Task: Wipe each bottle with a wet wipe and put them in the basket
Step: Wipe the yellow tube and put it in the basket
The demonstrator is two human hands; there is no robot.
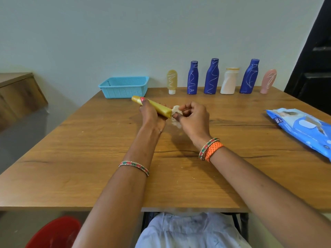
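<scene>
From the head camera, we see our left hand [152, 116] wrapped around a yellow tube [155, 106], thumb laid along its top, holding it just above the table [89, 158]. The tube's long axis runs from far-left to near-right: its capped end points toward the blue basket [123, 87], and its flat crimped end faces our right hand [192, 116]. That hand is curled, fingers pinching a crumpled wet wipe [175, 111] against the crimped end, so the wipe touches only the tip nearest it. We judge the wiping of this tube to be under way, and the stroke would have to travel up the axis, away from the right hand and toward the left one, whose grip covers the middle of the tube. The basket lies beyond and to the left, nearer our left hand, and looks empty as far as its mesh wall lets us see. Six more bottles [211, 76] stand upright in a row along the far edge, well apart from both hands, and the wipes pack [302, 127] lies flat at the right.
</scene>
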